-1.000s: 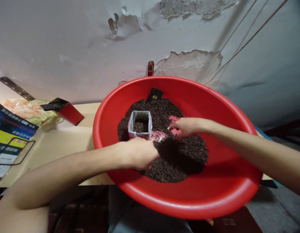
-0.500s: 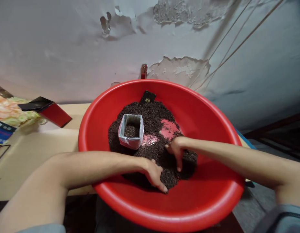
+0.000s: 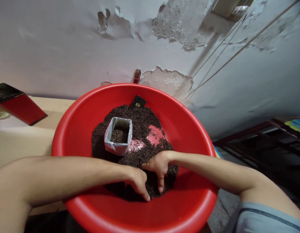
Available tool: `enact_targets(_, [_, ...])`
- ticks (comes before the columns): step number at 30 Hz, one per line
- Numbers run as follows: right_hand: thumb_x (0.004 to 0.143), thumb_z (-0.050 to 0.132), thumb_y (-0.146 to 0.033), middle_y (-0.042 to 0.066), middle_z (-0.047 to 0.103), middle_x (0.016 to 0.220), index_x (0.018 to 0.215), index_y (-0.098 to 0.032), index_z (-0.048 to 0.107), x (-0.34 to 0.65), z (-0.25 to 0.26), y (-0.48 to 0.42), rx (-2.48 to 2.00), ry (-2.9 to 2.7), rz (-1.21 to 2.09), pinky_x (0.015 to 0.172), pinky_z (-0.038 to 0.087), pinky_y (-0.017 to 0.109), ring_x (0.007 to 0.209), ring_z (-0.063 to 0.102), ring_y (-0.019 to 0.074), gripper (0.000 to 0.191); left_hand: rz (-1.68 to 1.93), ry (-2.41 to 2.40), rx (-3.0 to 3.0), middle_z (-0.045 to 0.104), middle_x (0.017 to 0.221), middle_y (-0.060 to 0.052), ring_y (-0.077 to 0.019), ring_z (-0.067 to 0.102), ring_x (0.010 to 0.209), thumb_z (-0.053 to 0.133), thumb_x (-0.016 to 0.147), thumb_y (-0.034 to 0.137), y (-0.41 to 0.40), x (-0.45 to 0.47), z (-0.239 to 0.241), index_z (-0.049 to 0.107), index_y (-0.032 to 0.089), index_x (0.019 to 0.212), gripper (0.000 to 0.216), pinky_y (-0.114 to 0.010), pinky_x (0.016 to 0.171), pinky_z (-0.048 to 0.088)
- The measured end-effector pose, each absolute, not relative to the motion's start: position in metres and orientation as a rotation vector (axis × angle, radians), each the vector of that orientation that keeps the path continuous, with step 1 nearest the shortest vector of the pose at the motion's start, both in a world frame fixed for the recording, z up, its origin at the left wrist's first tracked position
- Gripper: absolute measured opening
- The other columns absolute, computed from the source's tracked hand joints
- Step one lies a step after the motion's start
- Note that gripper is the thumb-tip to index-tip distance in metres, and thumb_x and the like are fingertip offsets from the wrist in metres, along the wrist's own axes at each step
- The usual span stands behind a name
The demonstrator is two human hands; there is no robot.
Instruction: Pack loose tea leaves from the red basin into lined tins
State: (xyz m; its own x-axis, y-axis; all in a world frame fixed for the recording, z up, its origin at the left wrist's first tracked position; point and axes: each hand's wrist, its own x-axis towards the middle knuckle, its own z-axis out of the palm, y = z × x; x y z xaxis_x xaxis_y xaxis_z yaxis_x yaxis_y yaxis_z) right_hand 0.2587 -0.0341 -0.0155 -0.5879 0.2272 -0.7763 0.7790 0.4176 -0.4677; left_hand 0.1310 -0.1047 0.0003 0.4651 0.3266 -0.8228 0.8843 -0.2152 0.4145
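A pale wall (image 3: 67, 38) with peeling, flaking paint fills the upper half of the view, and thin cords (image 3: 237, 53) slant across it at the right. A light wooden table (image 3: 23, 136) stands against the wall. On it sits a wide, round red basin (image 3: 186, 129), which takes up the middle of the scene. A heap of dark brown granules (image 3: 140, 126) lies in the basin's bottom, with two bare red patches showing through.

Two bare forearms reach in from the near side. The left hand (image 3: 138, 181) and the right hand (image 3: 159, 166) meet at the near edge of the heap, almost touching. Both are loosely cupped, fingers bent down into the granules and not clenched. Whether any granules lie in the palms cannot be told.

A red box (image 3: 21, 108) with a black top lies on the table at far left. A small grey square container (image 3: 116, 148), partly filled with granules, stands upright in the heap, left of centre and beyond the hands. A small black card (image 3: 138, 102) pokes out at the heap's far edge.
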Motion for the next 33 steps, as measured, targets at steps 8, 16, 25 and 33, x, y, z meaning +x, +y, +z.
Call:
enact_targets(8, [0.016, 0.099, -0.040, 0.007, 0.069, 0.114, 0.123, -0.016, 0.062, 0.258, -0.020, -0.033, 0.904, 1.649, -1.451, 0.040, 0.053, 0.025, 0.083, 0.069, 0.0263, 0.116, -0.693, 1.119, 1.764, 0.078, 0.106, -0.015, -0.0322, 0.074, 0.090, 0.092, 0.054, 0.025, -0.096, 0.132, -0.006, 0.077, 0.009, 0.105, 0.056, -0.035, 0.073, 0.063])
enact_targets(16, [0.045, 0.092, -0.025, -0.003, 0.067, 0.090, 0.111, -0.018, 0.062, 0.272, 0.036, -0.009, 1.054, 1.726, -1.774, 0.050, 0.059, 0.028, 0.068, 0.068, 0.0179, 0.073, -0.480, 1.117, 2.060, 0.077, 0.103, -0.012, -0.0257, 0.073, 0.082, 0.080, 0.069, 0.028, -0.075, 0.113, 0.053, 0.071, 0.010, 0.117, 0.053, -0.028, 0.060, 0.054])
enact_targets(25, [0.065, 0.085, -0.022, -0.001, 0.068, 0.088, 0.104, -0.021, 0.055, 0.247, 0.086, -0.008, 1.343, 2.077, -2.388, 0.067, 0.063, 0.034, 0.076, 0.069, 0.0178, 0.049, 0.018, 1.283, 2.224, 0.075, 0.107, -0.003, -0.0178, 0.068, 0.085, 0.076, 0.073, 0.023, -0.042, 0.042, 0.131, 0.068, 0.018, 0.116, 0.044, -0.022, 0.066, 0.048])
enact_targets(33, [0.093, 0.056, -0.017, 0.008, 0.074, 0.109, 0.108, -0.020, 0.060, 0.180, 0.090, -0.015, 1.586, 1.959, -2.650, 0.082, 0.061, 0.034, 0.093, 0.070, 0.0183, 0.015, 0.017, 1.549, 2.079, 0.075, 0.109, -0.007, -0.0169, 0.068, 0.085, 0.079, 0.078, 0.025, -0.031, 0.003, 0.122, 0.064, 0.011, 0.123, 0.049, -0.022, 0.072, 0.052])
